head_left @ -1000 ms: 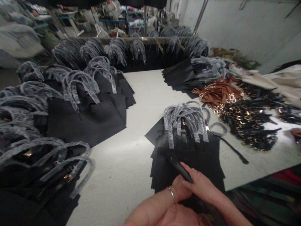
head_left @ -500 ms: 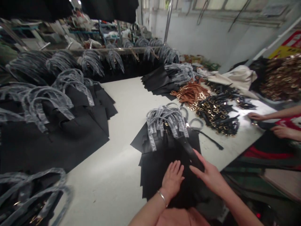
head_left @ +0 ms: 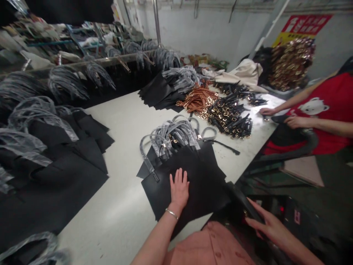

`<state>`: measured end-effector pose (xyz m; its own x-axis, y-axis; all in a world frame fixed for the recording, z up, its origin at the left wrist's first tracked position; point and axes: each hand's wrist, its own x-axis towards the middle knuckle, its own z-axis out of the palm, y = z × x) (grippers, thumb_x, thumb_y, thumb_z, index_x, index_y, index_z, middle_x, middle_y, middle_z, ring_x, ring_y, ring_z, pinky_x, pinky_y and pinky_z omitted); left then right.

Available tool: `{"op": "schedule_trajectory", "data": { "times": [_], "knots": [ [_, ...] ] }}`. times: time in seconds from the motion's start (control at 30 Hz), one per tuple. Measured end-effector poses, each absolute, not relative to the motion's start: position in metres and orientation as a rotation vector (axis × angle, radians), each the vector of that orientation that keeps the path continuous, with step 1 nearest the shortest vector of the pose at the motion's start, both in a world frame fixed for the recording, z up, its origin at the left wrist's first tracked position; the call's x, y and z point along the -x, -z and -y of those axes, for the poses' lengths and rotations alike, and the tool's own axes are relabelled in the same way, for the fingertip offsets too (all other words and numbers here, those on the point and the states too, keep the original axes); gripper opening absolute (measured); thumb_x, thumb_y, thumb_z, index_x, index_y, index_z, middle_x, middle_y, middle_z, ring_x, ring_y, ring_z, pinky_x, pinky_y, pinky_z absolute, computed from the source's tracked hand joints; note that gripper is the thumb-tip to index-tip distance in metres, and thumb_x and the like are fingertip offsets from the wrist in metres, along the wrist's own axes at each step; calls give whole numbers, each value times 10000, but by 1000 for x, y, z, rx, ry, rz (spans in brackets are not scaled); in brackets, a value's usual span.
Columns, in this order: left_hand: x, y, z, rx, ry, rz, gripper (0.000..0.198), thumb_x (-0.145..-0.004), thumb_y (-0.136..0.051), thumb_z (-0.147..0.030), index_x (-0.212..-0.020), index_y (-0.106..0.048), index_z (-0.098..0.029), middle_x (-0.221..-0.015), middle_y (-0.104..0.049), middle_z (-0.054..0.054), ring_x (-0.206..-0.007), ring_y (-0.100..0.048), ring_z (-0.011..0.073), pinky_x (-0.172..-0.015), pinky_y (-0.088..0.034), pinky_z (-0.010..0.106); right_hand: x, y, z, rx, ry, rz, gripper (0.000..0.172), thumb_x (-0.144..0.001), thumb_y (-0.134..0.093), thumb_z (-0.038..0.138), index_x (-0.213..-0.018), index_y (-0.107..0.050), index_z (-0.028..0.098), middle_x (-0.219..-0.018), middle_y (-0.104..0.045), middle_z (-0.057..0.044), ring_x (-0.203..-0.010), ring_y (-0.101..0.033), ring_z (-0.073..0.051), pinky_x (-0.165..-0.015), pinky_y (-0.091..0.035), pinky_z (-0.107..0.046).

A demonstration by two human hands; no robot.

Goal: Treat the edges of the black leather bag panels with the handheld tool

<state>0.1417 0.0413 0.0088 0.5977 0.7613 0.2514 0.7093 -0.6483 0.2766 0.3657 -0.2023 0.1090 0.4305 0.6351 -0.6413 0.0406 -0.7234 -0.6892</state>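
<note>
My left hand [head_left: 179,188] lies flat, fingers stretched out, on the top black bag panel [head_left: 205,184] of a pile on the table. Plastic-wrapped bag handles [head_left: 175,129] arch out at the far end of this pile, with small gold fittings among them. One wrapped handle [head_left: 146,154] lies along the panel's left side. My right hand [head_left: 266,221] is closed around a long black strip-like thing [head_left: 241,198] beyond the table's near right edge. Its exact kind is unclear, and its lower end runs into the dark.
More black panels with wrapped handles [head_left: 74,162] cover the left side. Brown straps [head_left: 200,97] and black straps with gold buckles [head_left: 231,114] lie behind the pile. At the right, a person in red [head_left: 331,114] handles a black piece over the white table [head_left: 121,206].
My right hand has moved right and down, off the pile, with the black thing in it. My left hand stays flat on the panels. The view has turned right.
</note>
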Motion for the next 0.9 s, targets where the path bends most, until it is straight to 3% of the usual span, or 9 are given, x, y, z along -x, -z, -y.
{"op": "schedule_trajectory", "data": {
  "times": [0.17, 0.27, 0.33, 0.4, 0.5, 0.6, 0.7, 0.83, 0.9],
  "knots": [
    [-170, -26, -33, -2651, -476, -1159, 497, -871, -399, -32, -1346, -482, -148, -1535, -333, 126, -1316, -440, 275, -1065, -430, 448, -353, -91, 226, 2070, -1340, 656, 913, -792, -580, 497, -1545, -198, 148, -748, -697, -15, -505, -553, -159, -462, -387, -255],
    [-185, -40, -49, -2472, -528, -1326, 499, -892, -517, -151, -1379, -414, -109, -1529, -296, 187, -1331, -430, 298, -1016, -480, 398, -348, -88, 221, 2060, -1310, 776, 884, -788, -583, 507, -1535, -261, 163, -1012, -741, -73, -594, -644, -193, -500, -475, -267],
    [-191, -50, -70, -2343, -531, -1458, 606, -879, -591, -230, -1419, -344, -109, -1558, -201, 213, -1299, -472, 317, -965, -514, 380, -349, -88, 215, 2042, -1230, 854, 838, -774, -613, 514, -1504, -359, 189, -1255, -666, -86, -897, -703, -271, -706, -571, -299],
    [-193, -59, -92, -2265, -469, -1539, 701, -850, -655, -291, -1440, -310, -135, -1572, -155, 219, -1218, -548, 328, -916, -539, 385, -352, -87, 211, 2024, -1128, 904, 802, -754, -650, 524, -1460, -446, 203, -1380, -577, -69, -1200, -586, -316, -973, -510, -342],
    [-193, -71, -122, -2263, -357, -1569, 827, -771, -755, -367, -1441, -314, -166, -1552, -212, 231, -1176, -574, 356, -898, -539, 408, -358, -82, 209, 2037, -1008, 917, 800, -729, -668, 551, -1431, -492, 210, -1406, -544, -60, -1312, -480, -317, -1100, -385, -386],
    [-193, -79, -140, -2350, -314, -1532, 918, -682, -828, -410, -1420, -338, -171, -1524, -258, 237, -1219, -532, 375, -905, -527, 410, -361, -84, 208, 2075, -916, 882, 782, -717, -660, 558, -1407, -525, 218, -1373, -575, -56, -1278, -516, -325, -1068, -427, -379],
    [-193, -83, -150, -2374, -281, -1482, 887, -596, -879, -423, -1315, -429, -164, -1463, -336, 224, -1178, -552, 366, -872, -525, 403, -360, -91, 205, 2114, -863, 840, 765, -709, -670, 525, -1403, -528, 236, -1278, -657, -49, -1163, -614, -327, -951, -532, -345],
    [-183, -81, -158, -2349, -446, -1359, 544, -674, -837, -331, -1078, -508, -173, -1185, -534, 125, -1001, -605, 263, -813, -496, 345, -360, -98, 203, 2108, -828, 784, 767, -688, -681, 509, -1390, -541, 234, -1145, -726, -61, -939, -710, -303, -735, -593, -293],
    [-176, -84, -159, -2302, -622, -1243, 363, -737, -785, -326, -929, -511, -185, -978, -557, 51, -873, -585, 208, -777, -468, 315, -361, -97, 205, 2105, -844, 734, 784, -688, -674, 518, -1403, -522, 233, -1011, -762, -58, -775, -727, -271, -626, -584, -275]
  ]
}}
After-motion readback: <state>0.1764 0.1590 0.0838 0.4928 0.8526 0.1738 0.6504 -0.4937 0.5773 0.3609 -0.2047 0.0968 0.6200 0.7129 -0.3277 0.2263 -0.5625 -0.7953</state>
